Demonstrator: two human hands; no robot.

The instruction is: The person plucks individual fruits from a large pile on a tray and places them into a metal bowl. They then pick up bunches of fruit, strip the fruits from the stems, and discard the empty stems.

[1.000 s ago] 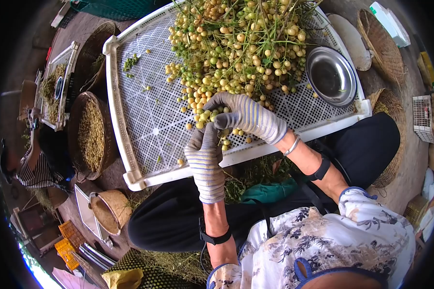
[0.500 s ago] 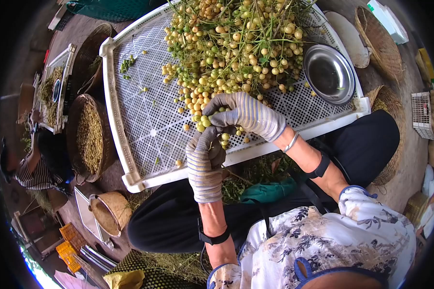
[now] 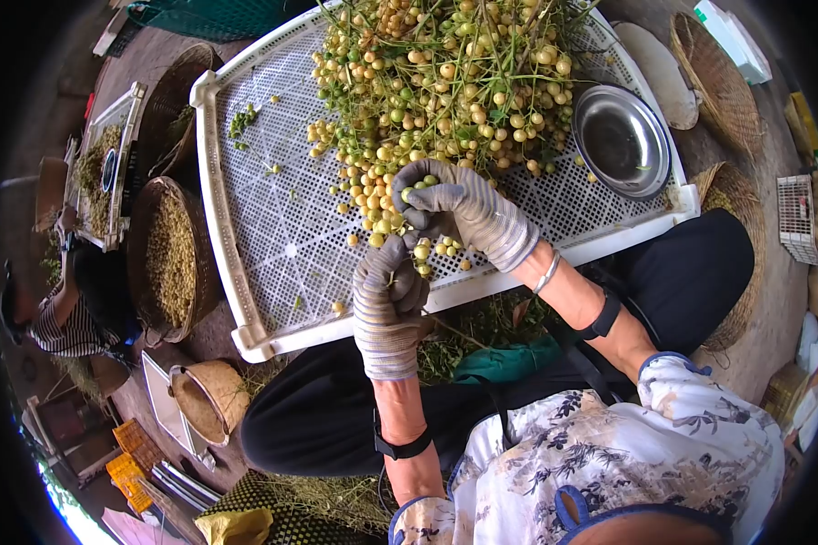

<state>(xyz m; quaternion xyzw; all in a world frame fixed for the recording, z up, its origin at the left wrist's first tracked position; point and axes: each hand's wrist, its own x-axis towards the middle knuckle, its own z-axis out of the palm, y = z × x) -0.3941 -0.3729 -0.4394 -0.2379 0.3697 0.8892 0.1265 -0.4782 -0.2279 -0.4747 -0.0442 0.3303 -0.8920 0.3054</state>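
Both my hands wear striped gloves with grey fingers, above the front part of a white perforated tray (image 3: 286, 250). My right hand (image 3: 468, 213) is curled round a few small green round fruits (image 3: 420, 186) between thumb and fingers. Just below and to the left, my left hand (image 3: 386, 295) is closed, with a bit of thin stem showing at its fingers. Several loose yellowish fruits (image 3: 441, 248) lie close to both hands. Beyond them rises a large heap of stemmed yellow-green fruit clusters (image 3: 454, 91). What lies deeper inside the left fist is hidden.
A metal bowl (image 3: 620, 136) stands on the tray's right side. To the left is a basket of picked fruits (image 3: 171, 254), with a person in a striped top (image 3: 68, 327) beyond. Leafy stems (image 3: 482, 327) lie below the tray's front edge. More wicker baskets (image 3: 718, 86) stand right.
My right hand has drawn slightly away from the left, its fingers curling back with green fruits now in them. My left hand has stayed nearly in place, its fingers a little more curled.
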